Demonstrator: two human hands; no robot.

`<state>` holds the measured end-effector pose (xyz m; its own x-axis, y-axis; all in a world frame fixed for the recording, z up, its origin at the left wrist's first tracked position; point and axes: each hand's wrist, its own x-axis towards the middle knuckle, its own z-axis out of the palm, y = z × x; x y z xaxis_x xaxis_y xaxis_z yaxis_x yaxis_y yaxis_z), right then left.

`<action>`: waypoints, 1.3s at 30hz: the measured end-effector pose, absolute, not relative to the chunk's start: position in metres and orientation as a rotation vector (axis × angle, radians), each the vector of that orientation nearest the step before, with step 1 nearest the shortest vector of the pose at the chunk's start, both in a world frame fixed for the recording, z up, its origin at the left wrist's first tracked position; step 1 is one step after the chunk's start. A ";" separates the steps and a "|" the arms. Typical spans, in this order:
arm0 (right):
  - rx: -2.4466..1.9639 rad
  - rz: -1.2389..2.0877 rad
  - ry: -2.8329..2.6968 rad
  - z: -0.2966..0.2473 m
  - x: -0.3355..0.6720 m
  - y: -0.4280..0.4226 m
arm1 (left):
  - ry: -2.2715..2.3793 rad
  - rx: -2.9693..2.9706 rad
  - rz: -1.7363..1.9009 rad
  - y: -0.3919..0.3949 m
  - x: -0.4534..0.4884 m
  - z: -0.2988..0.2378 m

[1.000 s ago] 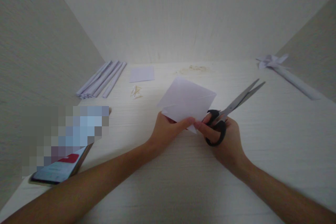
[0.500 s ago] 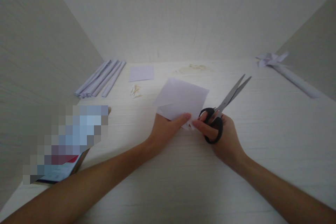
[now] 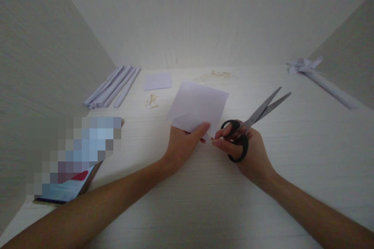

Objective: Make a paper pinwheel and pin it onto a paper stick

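My left hand (image 3: 184,142) grips a square sheet of white paper (image 3: 198,103) by its near edge, thumb on top and fingers underneath. One near flap of the sheet is folded over. My right hand (image 3: 248,149) carries scissors (image 3: 258,113) with black handles, finger and thumb through the loops. The blades point up and right, slightly parted, away from the paper. Right thumb and forefinger tips come together at the sheet's near corner; whether they pinch it is too small to tell.
Rolled paper tubes (image 3: 113,87) lie at the back left, beside a flat paper square (image 3: 157,81) and a few small sticks (image 3: 152,101). A phone (image 3: 87,163), partly blurred, rests at the left. At the back right is a paper pinwheel (image 3: 304,65) on a rolled stick (image 3: 333,87).
The paper has shifted slightly left and away from me. The scissors' blades have swung a little to the right and spread wider, while the right fingertips have drawn closer together.
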<state>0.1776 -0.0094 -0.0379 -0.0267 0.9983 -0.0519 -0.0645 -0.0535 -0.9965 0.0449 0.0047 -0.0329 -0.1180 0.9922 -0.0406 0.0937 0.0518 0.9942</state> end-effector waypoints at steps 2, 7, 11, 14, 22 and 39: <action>-1.211 1.278 -1.146 -0.037 0.178 -0.009 | 1.397 1.219 1.214 0.003 0.045 -0.032; -1.249 1.261 -1.188 -0.033 0.177 -0.009 | 1.412 1.254 1.230 0.003 0.045 -0.031; -1.199 1.278 -1.190 -0.036 0.177 -0.009 | 1.464 1.218 1.257 0.005 0.044 -0.031; -1.204 1.263 -1.155 -0.038 0.177 -0.008 | 1.451 1.223 1.234 0.005 0.044 -0.031; -1.256 1.227 -1.130 -0.035 0.177 -0.009 | 1.428 1.247 1.202 0.002 0.045 -0.030; -1.259 1.181 -1.093 -0.039 0.176 -0.008 | 1.395 1.380 1.188 -0.002 0.044 -0.032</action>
